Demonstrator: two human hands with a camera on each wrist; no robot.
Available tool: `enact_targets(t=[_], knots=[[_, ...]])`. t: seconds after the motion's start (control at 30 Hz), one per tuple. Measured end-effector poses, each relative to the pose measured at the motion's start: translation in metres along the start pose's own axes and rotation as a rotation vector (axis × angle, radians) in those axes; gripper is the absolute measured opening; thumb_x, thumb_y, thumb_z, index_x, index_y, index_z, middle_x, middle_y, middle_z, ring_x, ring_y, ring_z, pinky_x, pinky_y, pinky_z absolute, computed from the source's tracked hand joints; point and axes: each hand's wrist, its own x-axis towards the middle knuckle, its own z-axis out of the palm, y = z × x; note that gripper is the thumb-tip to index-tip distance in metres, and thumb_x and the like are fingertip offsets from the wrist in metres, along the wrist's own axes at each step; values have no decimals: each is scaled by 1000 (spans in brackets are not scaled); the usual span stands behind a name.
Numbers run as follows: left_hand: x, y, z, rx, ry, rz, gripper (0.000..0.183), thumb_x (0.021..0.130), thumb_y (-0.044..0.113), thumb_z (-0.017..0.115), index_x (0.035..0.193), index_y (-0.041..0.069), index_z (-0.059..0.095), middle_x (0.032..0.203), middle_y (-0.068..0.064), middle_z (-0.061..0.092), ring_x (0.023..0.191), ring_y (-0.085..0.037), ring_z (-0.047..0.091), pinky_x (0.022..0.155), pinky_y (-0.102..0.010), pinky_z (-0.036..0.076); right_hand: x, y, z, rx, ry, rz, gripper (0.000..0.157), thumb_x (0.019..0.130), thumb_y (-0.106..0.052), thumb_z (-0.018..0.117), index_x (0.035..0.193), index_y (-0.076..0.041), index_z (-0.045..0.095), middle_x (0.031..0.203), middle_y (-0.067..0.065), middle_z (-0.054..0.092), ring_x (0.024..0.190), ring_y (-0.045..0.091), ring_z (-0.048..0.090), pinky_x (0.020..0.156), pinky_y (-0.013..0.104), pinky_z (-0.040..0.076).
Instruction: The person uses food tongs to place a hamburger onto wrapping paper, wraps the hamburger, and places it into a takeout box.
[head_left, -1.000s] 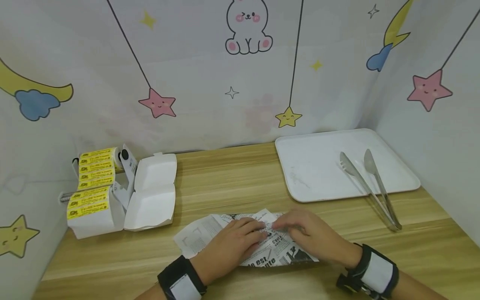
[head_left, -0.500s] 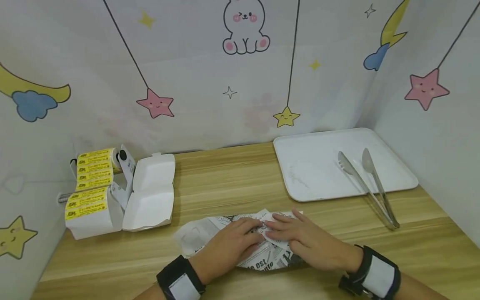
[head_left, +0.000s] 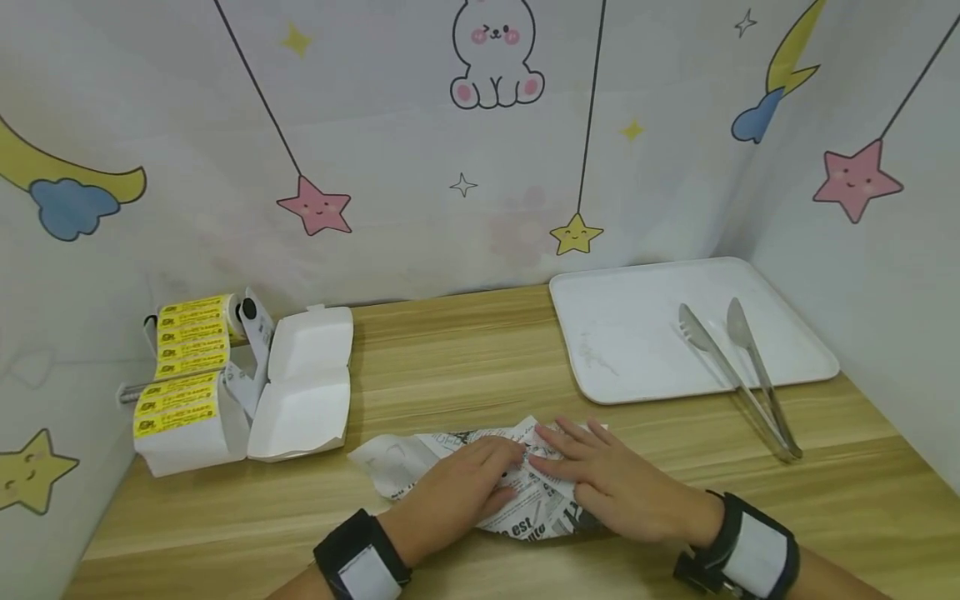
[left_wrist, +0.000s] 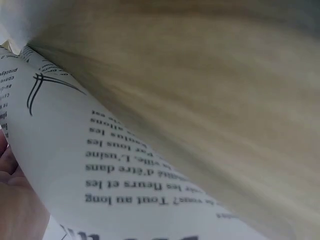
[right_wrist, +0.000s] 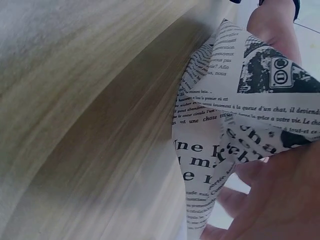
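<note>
While left hand [head_left: 461,485] rests on printed paper [head_left: 528,507], fingers relaxed, and right hand [head_left: 621,485] lies across it, fingers spread, paper sits folded on wooden table [head_left: 450,354], near edge. Early lifting could let folds reopen.

Pale walls stand on three sides of a wood-grain table [head_left: 450,350]: the back wall [head_left: 397,125] across 12 o'clock, the left wall [head_left: 82,308] towards 9, the right wall [head_left: 862,292] towards 3. Cartoons decorate them — a white animal [head_left: 497,58] at 12, a pink star [head_left: 314,206] at 10, a yellow star [head_left: 33,472] at 8. The light is soft and even.
</note>
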Motion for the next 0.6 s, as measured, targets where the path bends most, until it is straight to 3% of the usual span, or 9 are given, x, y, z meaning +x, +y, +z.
enact_targets(t=[0.23, 0.4, 0.6], knots=[[-1, -1, 0, -24, -18, 21, 34, 94, 26, 58, 127, 17, 57, 128, 1, 57, 122, -12, 50, 102, -27, 41, -1, 1, 3, -38, -43, 28, 50, 97, -14, 40, 147, -17, 41, 159, 8, 22, 144, 32, 13, 112, 60, 7], [-1, -3, 0, -13, -10, 50, 38, 96, 28, 55, 132, 18, 57, 129, 2, 56, 122, -12, 49, 101, -27, 42, -2, 4, 6, 18, -26, -12, 54, 95, -7, 38, 148, -17, 40, 159, 12, 18, 144, 38, 8, 109, 63, 3], [-1, -3, -1, 36, -27, 57, 32, 95, 27, 55, 125, 16, 63, 130, 1, 56, 122, -12, 49, 102, -26, 41, -2, 5, 9, 83, -2, -31, 63, 91, -1, 40, 152, -10, 30, 159, 16, 17, 142, 44, 6, 108, 65, 1]])
